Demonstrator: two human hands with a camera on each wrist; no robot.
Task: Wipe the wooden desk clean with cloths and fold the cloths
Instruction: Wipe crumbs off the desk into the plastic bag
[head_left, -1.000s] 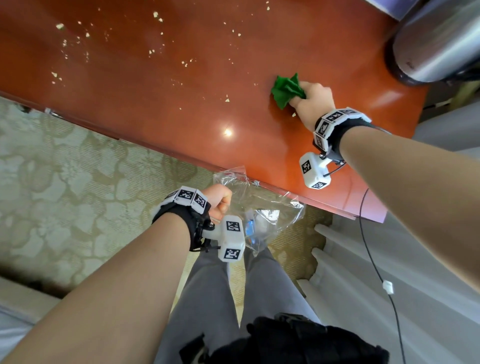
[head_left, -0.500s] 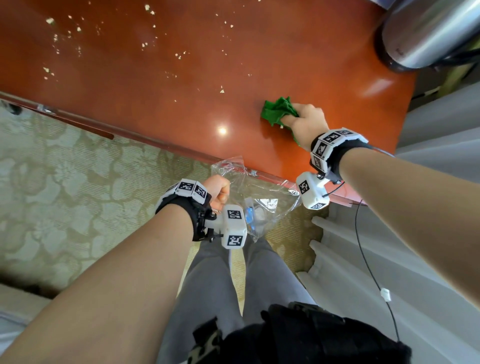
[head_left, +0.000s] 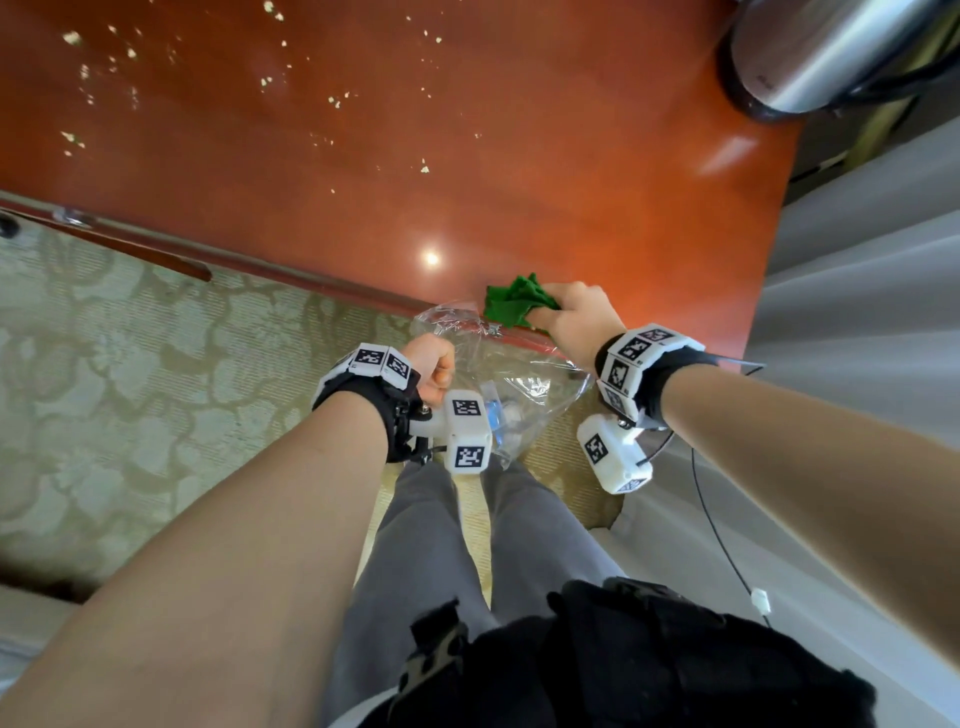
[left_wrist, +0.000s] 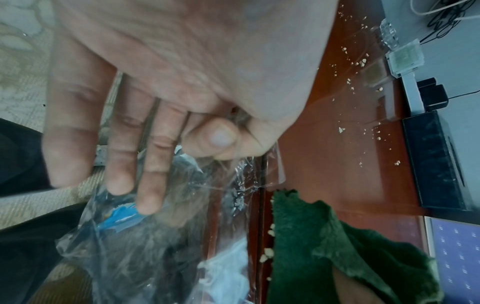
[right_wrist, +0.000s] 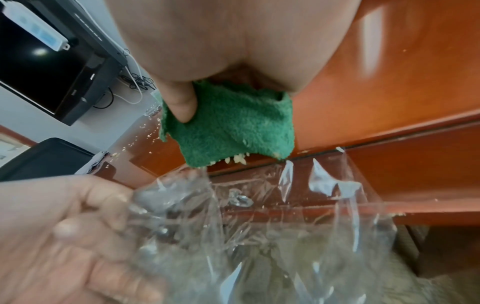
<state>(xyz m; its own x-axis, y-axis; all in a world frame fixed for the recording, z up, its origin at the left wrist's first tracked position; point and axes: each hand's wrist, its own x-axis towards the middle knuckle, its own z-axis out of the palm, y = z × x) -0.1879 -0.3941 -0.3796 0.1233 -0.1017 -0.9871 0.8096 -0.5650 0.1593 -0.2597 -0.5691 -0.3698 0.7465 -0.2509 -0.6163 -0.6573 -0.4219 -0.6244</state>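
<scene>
Holding the clear plastic bag (head_left: 511, 374) open just below the desk's near edge, my left hand (head_left: 434, 358) had thumb and forefinger pinched on its rim, the other fingers (left_wrist: 153, 174) hanging loose. I judged the film light, limp and slippery, best kept taut at the mouth. My right hand (head_left: 576, 317) had its fingers curled round the bunched green cloth (head_left: 514, 301), pressed to the wooden desk (head_left: 519, 182) right at that edge, with pale crumbs (right_wrist: 237, 159) gathered under its hem above the bag. The cloth looked soft, nappy and light, so a grip through the bunched middle seemed right. Beyond it lay open desk scattered with more crumbs (head_left: 337, 98). At the far right corner stood a steel kettle (head_left: 831, 47), which I judged would limit sweeps that way.
</scene>
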